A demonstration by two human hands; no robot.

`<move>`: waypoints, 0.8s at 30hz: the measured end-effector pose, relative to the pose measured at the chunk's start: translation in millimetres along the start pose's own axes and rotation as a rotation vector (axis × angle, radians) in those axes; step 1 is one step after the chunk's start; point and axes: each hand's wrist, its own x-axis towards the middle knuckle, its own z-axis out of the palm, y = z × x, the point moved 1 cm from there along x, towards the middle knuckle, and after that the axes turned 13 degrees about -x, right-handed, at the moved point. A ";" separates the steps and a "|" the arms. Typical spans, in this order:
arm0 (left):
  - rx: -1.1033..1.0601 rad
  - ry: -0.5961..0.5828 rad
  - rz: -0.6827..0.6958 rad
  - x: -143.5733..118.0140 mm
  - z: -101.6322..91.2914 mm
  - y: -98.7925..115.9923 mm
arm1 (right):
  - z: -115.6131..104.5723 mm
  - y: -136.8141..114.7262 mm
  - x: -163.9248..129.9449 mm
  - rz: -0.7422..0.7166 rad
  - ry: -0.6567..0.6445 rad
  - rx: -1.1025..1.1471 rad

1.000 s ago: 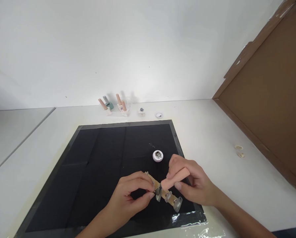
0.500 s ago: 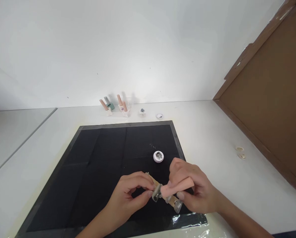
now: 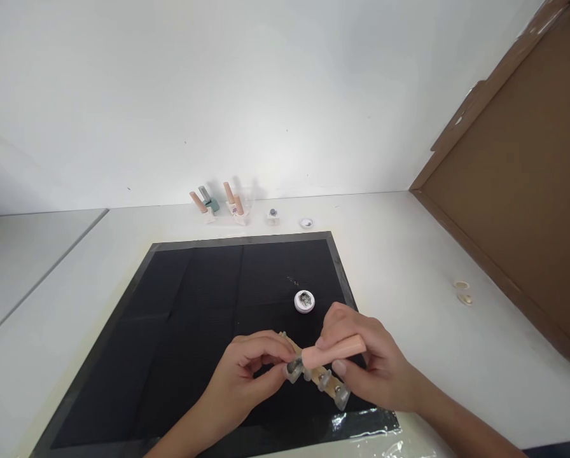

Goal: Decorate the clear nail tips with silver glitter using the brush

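Observation:
My left hand (image 3: 244,375) is closed in a pinch on a greyish, see-through false nail (image 3: 293,369). In my right hand (image 3: 380,362) is a nail polish brush by its peach cap (image 3: 335,352); its tip end is at the pinched nail, and the bristles are hidden. Beneath both hands, a pale stick (image 3: 330,383) carries several clear false nails, one at its near right end (image 3: 342,398). Just beyond the hands stands a small round white pot (image 3: 305,302) with dark, silvery stuff in it.
A black mat (image 3: 203,318) with taped edges lies under the work. Along the wall stand several polish bottles (image 3: 208,213), an uncapped bottle (image 3: 273,218) and a white lid (image 3: 306,223). Two small cream discs (image 3: 465,299) lie right, near a brown board (image 3: 518,191).
My right hand has shifted slightly left, bringing the brush onto the pinched nail. That nail has turned and moved a little left. The pot and bottles stay put.

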 end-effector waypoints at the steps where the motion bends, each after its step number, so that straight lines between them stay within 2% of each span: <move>1: 0.003 0.000 -0.008 -0.3 -0.1 -0.2 | 0.1 1.8 -0.4 0.017 0.025 -0.003; 6: -0.031 0.028 -0.075 -1.4 -1.2 -2.3 | -4.8 8.0 -3.8 0.040 0.163 -0.008; 10: -0.119 0.047 -0.144 -0.7 -2.4 -3.1 | -3.2 1.7 -3.7 -0.055 0.092 0.002; 13: -0.181 0.069 -0.206 -0.8 -4.3 -4.4 | 0.9 -2.2 -2.1 -0.136 0.047 -0.085; 17: -0.200 0.094 -0.259 -1.7 -7.0 -6.4 | 0.3 0.8 -1.2 -0.104 0.114 -0.158; 20: -0.203 0.105 -0.271 -1.8 -7.8 -6.7 | -2.8 2.9 -3.0 -0.073 0.159 -0.097; 24: -0.200 0.119 -0.268 -0.8 -7.0 -5.8 | -2.3 1.4 -4.9 -0.085 0.108 -0.035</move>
